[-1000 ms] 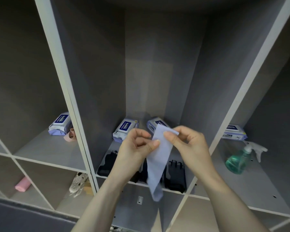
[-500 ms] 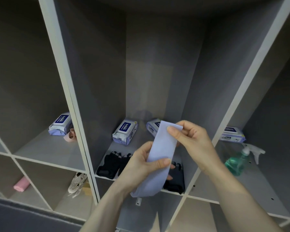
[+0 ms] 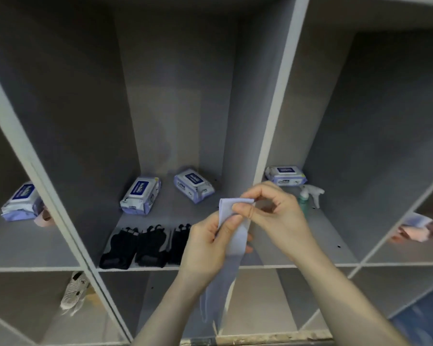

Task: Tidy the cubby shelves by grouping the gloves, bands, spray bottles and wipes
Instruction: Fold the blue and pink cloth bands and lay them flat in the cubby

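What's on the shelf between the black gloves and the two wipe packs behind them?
Nothing. In the head view, only bare grey shelf lies between the black gloves and the two wipe packs behind them.

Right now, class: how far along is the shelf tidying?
Done: black gloves lined up in front of two wipe packs in the middle cubby. In hand: left hand and right hand hold a lavender band. Left: stray wipe packs, the spray bottle, a white glove.
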A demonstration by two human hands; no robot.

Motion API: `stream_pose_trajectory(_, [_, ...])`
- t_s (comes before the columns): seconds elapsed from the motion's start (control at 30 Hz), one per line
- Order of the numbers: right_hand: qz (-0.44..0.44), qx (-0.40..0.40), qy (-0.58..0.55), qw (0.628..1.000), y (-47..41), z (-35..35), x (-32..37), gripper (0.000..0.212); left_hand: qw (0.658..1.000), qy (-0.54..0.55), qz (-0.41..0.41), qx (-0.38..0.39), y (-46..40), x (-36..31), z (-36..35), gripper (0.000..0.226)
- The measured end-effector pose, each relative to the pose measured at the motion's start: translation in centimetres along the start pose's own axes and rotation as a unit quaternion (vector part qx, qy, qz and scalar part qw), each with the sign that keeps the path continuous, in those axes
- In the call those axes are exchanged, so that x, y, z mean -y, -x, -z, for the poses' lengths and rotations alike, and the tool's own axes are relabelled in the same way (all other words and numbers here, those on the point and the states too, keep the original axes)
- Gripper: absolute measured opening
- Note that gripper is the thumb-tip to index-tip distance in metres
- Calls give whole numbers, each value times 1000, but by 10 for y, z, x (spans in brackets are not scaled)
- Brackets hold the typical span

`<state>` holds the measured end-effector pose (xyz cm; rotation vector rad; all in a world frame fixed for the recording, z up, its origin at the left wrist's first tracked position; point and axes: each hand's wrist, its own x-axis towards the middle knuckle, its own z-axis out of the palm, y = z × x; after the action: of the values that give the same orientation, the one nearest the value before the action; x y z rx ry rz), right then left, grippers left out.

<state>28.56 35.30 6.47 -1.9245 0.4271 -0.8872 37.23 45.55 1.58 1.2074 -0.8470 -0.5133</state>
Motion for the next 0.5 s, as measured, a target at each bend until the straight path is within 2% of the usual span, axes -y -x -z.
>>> stream_pose_trajectory(0.07, [-39, -69, 13, 997, 8, 15, -6, 24, 997, -78, -22, -6, 1, 5, -10, 14])
stream_pose_trajectory(0.13, [-81, -113, 36, 990, 17, 32, -12, 38, 983, -170, -68, -11, 2, 10, -21, 15])
stream_pose_trajectory(0.23, [-136, -44, 72, 987, 30, 54, -14, 72, 945, -292, -143, -16, 3, 12, -47, 29])
stream_pose_trajectory(0.3, [-158, -16, 84, 984, 35, 68, -14, 81, 920, -350, -174, 4, 4, 11, -68, 43])
stream_pose_trajectory(0.4, [-166, -25, 110, 980, 39, 95, -19, 78, 885, -412, -217, 27, 6, 13, -105, 52])
stream_pose_trajectory(0.5, [-158, -26, 112, 981, 47, 131, -30, 55, 898, -392, -195, 43, 8, 18, -146, 50])
